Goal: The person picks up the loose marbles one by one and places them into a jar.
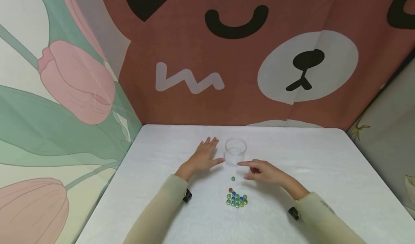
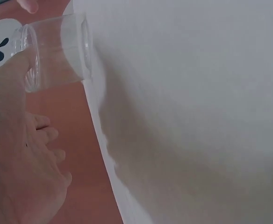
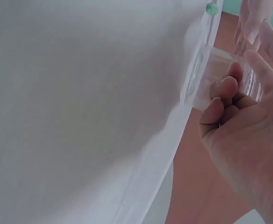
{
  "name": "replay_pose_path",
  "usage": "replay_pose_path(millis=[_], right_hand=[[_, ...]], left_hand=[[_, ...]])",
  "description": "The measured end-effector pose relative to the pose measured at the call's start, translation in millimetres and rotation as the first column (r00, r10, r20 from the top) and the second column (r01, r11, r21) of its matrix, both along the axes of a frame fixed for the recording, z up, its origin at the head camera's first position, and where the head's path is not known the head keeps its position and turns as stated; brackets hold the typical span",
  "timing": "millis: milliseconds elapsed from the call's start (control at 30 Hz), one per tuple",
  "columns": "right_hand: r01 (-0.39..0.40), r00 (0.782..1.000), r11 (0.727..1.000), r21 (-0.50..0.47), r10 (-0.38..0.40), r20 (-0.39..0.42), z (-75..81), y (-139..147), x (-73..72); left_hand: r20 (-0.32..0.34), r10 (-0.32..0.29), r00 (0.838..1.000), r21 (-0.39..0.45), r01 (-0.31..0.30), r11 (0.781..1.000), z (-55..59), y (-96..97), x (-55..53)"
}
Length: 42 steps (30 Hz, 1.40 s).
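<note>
On a white table [image 1: 324,157], the left hand [image 1: 202,158] spreads and the right hand [image 1: 264,172] points, other fingers curled, both seemingly empty, beside a glass cup [image 1: 235,152], probably being positioned. Clustered marbles [image 1: 237,197] lie nearer; next likely calls for pinching the lone green marble [image 1: 233,178] between.

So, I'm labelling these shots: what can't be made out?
Marbles, head view: too small and bunched for a sure count.
Glass jar, right wrist view: partly covered by the right hand.
Left hand, left wrist view: cut off by the left edge.
Right hand, left wrist view: mostly cut off by the top edge.
</note>
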State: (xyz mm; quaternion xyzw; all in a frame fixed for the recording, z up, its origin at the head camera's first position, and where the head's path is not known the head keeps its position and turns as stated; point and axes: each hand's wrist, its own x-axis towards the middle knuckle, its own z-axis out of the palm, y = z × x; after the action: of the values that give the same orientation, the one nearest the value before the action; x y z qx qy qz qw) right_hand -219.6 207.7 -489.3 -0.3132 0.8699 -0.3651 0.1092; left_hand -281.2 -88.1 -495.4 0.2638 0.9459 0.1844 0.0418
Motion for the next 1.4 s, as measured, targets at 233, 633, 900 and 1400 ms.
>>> replay_pose_path(millis=[233,633,900,1400], right_hand=[[-0.048,0.998,0.999,0.020,0.047,0.032,-3.6,-11,-3.9],[-0.090,0.993,0.994,0.055,0.085,0.078,-4.3,-27,-7.1],[-0.116,0.990,0.990,0.075,0.110,0.087,-9.9,-33,-10.1],[-0.102,0.991,0.988,0.117,0.091,0.094,-19.7,-37,-14.8]], left_hand=[[-0.016,-0.028,0.999,-0.044,0.027,0.999,-4.3,7.7,-2.8],[-0.031,-0.054,0.998,-0.123,0.050,0.991,-10.2,17.8,-7.1],[-0.044,-0.071,0.997,-0.146,0.064,0.987,-9.3,23.2,-10.5],[-0.054,-0.107,0.993,-0.158,0.097,0.983,-15.7,31.0,-16.3]])
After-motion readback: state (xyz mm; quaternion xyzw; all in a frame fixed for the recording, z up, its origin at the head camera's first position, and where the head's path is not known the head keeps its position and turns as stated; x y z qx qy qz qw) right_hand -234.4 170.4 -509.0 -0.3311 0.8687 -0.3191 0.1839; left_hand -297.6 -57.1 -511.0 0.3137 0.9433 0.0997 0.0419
